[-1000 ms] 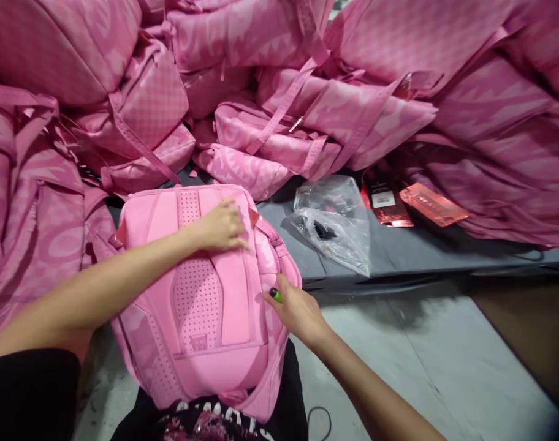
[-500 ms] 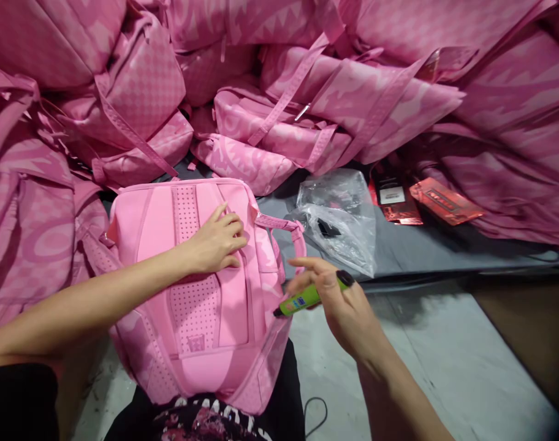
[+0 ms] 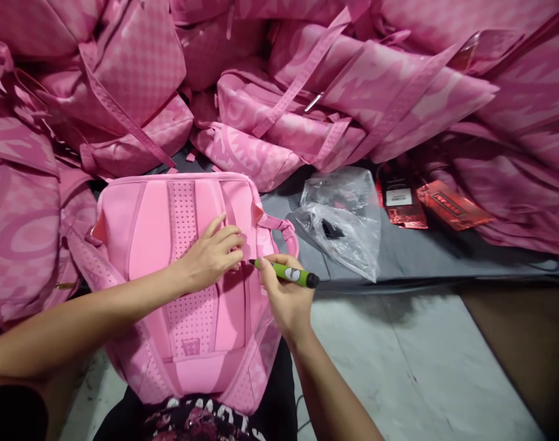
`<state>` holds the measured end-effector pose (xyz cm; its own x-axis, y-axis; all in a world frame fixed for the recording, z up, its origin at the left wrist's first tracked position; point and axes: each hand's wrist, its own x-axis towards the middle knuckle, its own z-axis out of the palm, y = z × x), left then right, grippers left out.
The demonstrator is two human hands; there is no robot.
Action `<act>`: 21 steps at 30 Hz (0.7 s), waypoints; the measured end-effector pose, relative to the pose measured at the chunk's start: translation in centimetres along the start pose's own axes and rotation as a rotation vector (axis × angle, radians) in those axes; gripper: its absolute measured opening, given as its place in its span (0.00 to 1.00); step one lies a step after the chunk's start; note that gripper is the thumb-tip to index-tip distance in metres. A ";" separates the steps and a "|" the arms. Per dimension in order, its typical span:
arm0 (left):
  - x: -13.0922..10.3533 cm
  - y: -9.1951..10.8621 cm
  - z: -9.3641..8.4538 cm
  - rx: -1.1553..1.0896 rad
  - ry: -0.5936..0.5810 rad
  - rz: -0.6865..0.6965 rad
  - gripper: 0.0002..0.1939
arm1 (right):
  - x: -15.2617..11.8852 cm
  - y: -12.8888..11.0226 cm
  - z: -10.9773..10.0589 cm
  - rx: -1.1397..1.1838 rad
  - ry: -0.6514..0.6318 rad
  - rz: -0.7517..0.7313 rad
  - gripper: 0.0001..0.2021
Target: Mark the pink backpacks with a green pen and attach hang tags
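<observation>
The right hand (image 3: 287, 301) gripped a green, black-ended marker (image 3: 293, 274) — its tip just beside the left hand (image 3: 211, 257), whose fingers lay unclenched on a pink, dotted-panelled backpack (image 3: 192, 313).

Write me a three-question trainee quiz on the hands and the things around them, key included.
1. Which hand holds the green marker?
2. Fill in: The left hand rests on a pink ____.
3. True or false: The clear plastic bag lies on the gray surface, left of the red tags.

Key:
1. The right hand.
2. backpack.
3. True.
</observation>
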<state>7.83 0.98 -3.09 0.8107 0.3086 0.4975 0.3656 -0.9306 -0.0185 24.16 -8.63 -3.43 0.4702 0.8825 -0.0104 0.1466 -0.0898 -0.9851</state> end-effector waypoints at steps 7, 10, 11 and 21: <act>-0.1 -0.3 0.5 0.008 0.004 -0.001 0.08 | 0.7 1.0 0.9 -0.203 0.024 -0.100 0.13; -0.2 -0.4 0.5 0.009 -0.019 -0.002 0.09 | 0.7 1.5 1.0 -0.171 0.014 -0.114 0.13; -0.2 -0.4 0.5 0.011 -0.023 -0.004 0.09 | 0.7 1.6 1.0 -0.177 0.011 -0.118 0.13; -0.3 -0.5 0.8 0.027 -0.008 -0.002 0.08 | 0.6 1.3 0.9 -0.226 0.059 -0.139 0.12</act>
<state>7.82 1.51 -3.95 0.8134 0.3125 0.4906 0.3795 -0.9243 -0.0404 23.88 -7.84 -4.90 0.4809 0.8657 0.1392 0.4009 -0.0759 -0.9130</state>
